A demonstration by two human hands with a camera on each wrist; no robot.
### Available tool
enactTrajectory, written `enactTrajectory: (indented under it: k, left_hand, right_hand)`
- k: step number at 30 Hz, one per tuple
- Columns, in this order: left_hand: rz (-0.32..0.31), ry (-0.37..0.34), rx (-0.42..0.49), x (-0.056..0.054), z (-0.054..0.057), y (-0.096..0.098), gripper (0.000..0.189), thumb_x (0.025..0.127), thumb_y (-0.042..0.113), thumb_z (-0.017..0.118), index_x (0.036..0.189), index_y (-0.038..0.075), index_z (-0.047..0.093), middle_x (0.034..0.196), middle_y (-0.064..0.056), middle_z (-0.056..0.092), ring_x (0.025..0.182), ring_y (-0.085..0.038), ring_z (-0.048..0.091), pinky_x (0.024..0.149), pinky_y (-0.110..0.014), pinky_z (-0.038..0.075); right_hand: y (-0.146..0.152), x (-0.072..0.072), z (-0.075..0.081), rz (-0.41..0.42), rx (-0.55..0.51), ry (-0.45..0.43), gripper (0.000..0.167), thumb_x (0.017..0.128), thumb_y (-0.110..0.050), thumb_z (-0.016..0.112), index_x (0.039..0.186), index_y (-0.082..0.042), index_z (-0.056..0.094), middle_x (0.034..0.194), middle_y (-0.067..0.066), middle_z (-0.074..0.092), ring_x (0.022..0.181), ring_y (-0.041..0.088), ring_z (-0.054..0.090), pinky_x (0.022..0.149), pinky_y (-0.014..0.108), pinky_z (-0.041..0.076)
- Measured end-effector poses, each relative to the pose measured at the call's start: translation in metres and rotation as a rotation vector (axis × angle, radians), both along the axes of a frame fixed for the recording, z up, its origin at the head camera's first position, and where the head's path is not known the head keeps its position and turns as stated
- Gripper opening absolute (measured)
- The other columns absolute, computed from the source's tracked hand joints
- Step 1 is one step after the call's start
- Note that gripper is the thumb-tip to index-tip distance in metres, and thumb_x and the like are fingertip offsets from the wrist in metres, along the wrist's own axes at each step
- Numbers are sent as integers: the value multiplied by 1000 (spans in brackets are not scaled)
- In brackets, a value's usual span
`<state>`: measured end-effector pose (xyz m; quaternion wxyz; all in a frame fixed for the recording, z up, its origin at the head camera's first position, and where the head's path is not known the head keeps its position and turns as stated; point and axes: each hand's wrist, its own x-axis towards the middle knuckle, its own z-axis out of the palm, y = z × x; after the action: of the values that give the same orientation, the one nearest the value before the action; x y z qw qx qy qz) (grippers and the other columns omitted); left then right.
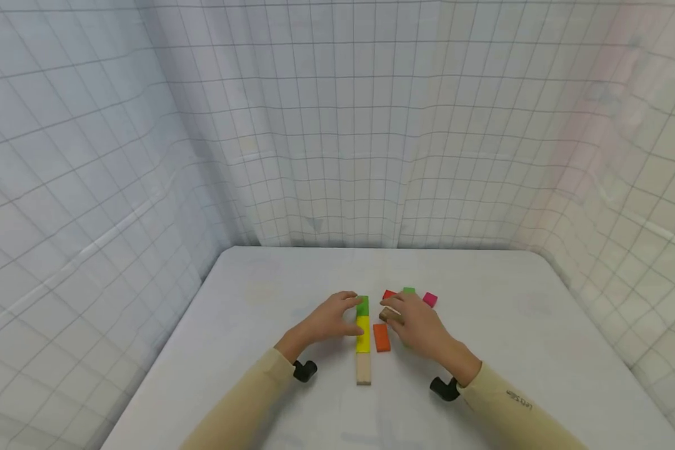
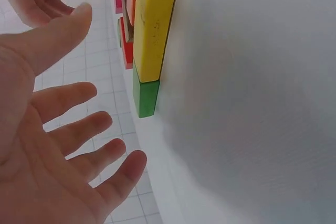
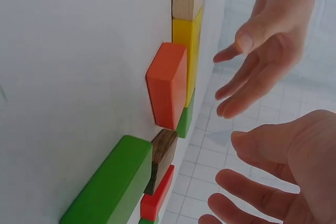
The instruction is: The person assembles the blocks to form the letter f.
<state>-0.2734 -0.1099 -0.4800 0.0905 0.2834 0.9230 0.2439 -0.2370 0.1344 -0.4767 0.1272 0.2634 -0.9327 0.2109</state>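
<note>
Two tan sleeves [image 1: 247, 400] come up from the bottom edge, one behind each hand. Closest block is a pale bare-wood rectangular one [image 1: 363, 370], off the thumb side of the left hand. It butts against a long yellow rectangular block [image 1: 363, 342] by that thumb, then a short green rectangular block [image 1: 362, 309] near the fingertips, all one line. Left hand [image 1: 326, 320]: fingers spread, nothing in it. Bright orange rectangular block [image 1: 382, 338] lies between the hands. Right hand [image 1: 419, 322] is empty too, thumb and fingers apart, above a bigger green rectangular block [image 3: 113, 187] and a dark brown wood-grain block [image 3: 164, 153]. Just past its fingers: a red block [image 1: 389, 294], another green block [image 1: 409, 290], and a small magenta block [image 1: 430, 299]. Way behind both hands, white grid-pattern cloth [image 1: 349, 94].
</note>
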Motion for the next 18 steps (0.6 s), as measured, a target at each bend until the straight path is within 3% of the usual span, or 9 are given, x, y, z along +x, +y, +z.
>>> enactTrajectory:
  k: [7, 12, 18]
  left_hand:
    - [-84, -90, -116, 16, -4, 0, 108, 79, 60, 79, 160, 12, 27, 167, -8, 17, 153, -28, 14, 118, -46, 26]
    - [-99, -116, -130, 20, -7, 2, 114, 79, 64, 77, 162, 11, 20, 168, -7, 11, 154, -26, 11, 119, -47, 24]
    - [-123, -86, -166, 19, -14, 2, 114, 80, 67, 73, 162, 11, 18, 169, -5, 8, 153, -25, 11, 119, -45, 24]
  right_hand:
    - [8, -15, -12, -47, 34, -62, 38, 90, -24, 79, 126, -13, 71, 113, 6, 69, 98, 26, 63, 86, 46, 55]
    - [12, -21, -19, -71, 70, -142, 42, 87, -23, 81, 127, -13, 70, 110, 7, 70, 96, 25, 65, 84, 44, 56]
    - [13, -26, -21, -91, 88, -225, 43, 83, -23, 84, 123, -11, 71, 97, 0, 68, 83, 16, 59, 75, 33, 54]
